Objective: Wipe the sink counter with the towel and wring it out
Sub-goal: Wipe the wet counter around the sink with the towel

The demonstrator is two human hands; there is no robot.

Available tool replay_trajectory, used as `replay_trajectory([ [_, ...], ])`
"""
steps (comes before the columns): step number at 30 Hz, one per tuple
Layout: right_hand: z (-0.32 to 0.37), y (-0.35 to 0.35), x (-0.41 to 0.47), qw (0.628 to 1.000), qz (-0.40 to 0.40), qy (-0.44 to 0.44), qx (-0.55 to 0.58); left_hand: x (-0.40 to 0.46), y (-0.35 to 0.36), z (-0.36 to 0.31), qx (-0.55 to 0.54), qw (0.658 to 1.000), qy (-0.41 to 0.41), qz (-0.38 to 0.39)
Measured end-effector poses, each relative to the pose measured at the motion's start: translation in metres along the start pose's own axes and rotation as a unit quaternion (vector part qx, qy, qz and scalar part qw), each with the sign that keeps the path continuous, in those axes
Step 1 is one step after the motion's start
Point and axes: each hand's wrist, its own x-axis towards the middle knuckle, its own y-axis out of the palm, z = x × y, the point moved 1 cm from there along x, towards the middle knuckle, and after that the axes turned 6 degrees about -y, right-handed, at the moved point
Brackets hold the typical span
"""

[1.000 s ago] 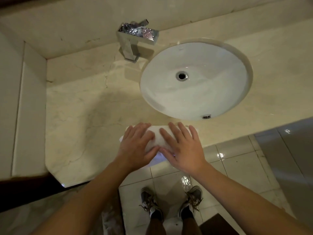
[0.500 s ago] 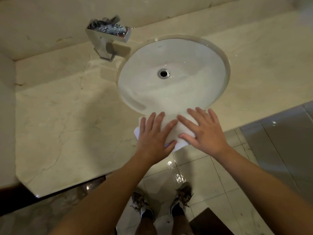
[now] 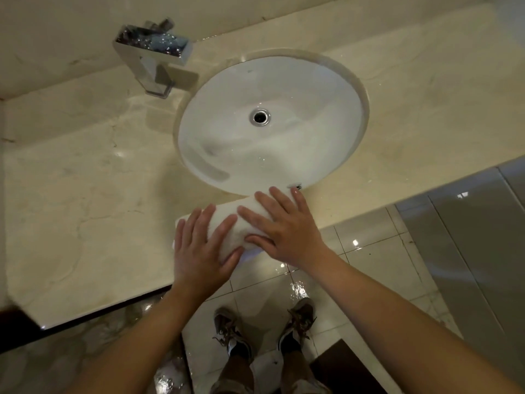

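Observation:
A white towel [image 3: 231,230] lies folded on the front strip of the beige marble counter [image 3: 85,200], just below the round white sink [image 3: 270,123]. My left hand [image 3: 200,250] presses flat on the towel's left part, fingers straight and spread. My right hand [image 3: 284,227] presses flat on its right part, fingertips reaching the sink's near rim. Much of the towel is hidden under both hands.
A square chrome faucet [image 3: 153,56] stands at the back left of the sink. The drain [image 3: 259,117] sits mid-basin. The counter's front edge runs right under my hands; below it are glossy floor tiles [image 3: 366,251] and my shoes [image 3: 233,331].
Both hands have slid the towel to the right along the counter's front strip, from left of the sink to just below its near rim.

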Motion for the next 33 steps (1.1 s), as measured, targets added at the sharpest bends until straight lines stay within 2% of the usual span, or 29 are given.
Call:
replay_trajectory([
  [4,-0.058,-0.015,-0.024,0.999,0.03,0.011,0.007,0.025,0.016,-0.053,-0.007,1.0,0.003,0.009],
  [9,-0.128,-0.047,-0.057,0.99,0.099,0.097,-0.022,0.073,0.032,-0.129,-0.013,0.998,0.03,0.061],
  [11,-0.127,-0.05,-0.061,0.984,0.109,0.139,-0.029,0.081,0.037,-0.134,-0.006,0.996,0.044,0.072],
  [14,-0.098,-0.044,-0.058,0.98,0.079,0.178,-0.033,0.074,0.034,-0.111,-0.013,0.995,0.07,0.071],
  [19,-0.044,-0.029,-0.041,0.993,0.046,0.108,-0.018,0.028,0.019,-0.065,0.011,0.998,0.034,0.05],
  [23,-0.066,-0.027,-0.041,0.997,0.054,0.048,0.001,0.023,0.021,-0.08,0.037,0.998,0.0,0.049],
  [25,-0.087,-0.031,-0.045,0.997,0.069,0.045,0.0,0.033,0.026,-0.098,0.032,0.999,-0.001,0.041],
  [30,-0.143,-0.054,-0.069,0.981,0.123,0.147,-0.021,0.083,0.041,-0.151,-0.018,0.997,0.064,0.037],
  [33,-0.148,-0.064,-0.073,0.967,0.144,0.209,-0.036,0.104,0.047,-0.16,-0.043,0.993,0.095,0.049],
])
